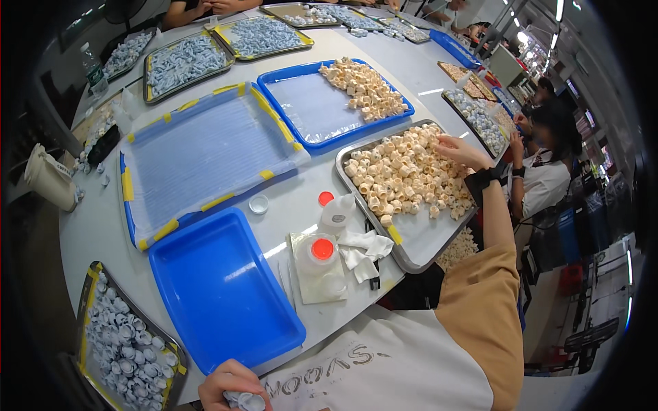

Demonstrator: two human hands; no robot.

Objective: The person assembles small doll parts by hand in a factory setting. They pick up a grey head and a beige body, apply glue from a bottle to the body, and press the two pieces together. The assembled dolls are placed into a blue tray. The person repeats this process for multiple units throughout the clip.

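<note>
My left hand (229, 380) is at the lower edge, its fingers curled around pale blue shell-like pieces (245, 401). It is close to the near corner of an empty-looking blue tray (223, 288). My right hand (462, 151), with a black band on its wrist, reaches over the far right side of a metal tray (413, 262). Its fingers stretch out onto a pile of small cream hollow pieces (404, 175); whether the fingertips touch one is too small to tell.
Two jars with red paint (322, 248), a white cloth (363, 253) and a small clear dish (258, 204) sit mid-table. Pale blue pieces fill a taped tray (123, 342) at lower left. Beyond are a lined tray (212, 157) and a blue tray (301, 138). People sit around the table.
</note>
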